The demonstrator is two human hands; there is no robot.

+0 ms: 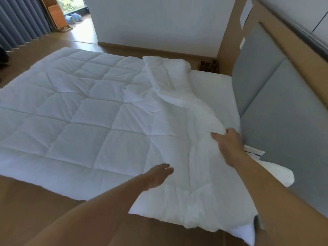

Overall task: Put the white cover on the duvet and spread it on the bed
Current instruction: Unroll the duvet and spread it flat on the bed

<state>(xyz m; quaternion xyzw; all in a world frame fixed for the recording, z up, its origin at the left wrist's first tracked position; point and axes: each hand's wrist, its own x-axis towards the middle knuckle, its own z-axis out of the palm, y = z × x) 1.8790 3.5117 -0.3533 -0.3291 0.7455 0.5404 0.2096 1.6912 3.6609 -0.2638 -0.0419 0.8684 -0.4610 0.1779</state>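
Two grips are at work on the duvet, which lies across the bed, flat toward the foot and bunched into a ridge near the headboard. The right grip is clamped on a fold of that ridge. The left grip is held low over the duvet with its fingers straight and relaxed; whether it touches cannot be told.

If the fold is pulled by one grip alone, the flat part is likely to be dragged askew. The near edge already overhangs and could be slid onto the floor. The pinch could also be lost, as thick filling is held rather than a corner.

Smooth white cloth is seen beside the headboard, past the right forearm. It is probably the cover, but this cannot be settled, and no opening is shown. The duvet's near corner is partly hidden by that forearm. The right thumb is buried in the fold, and both grips are blurred.
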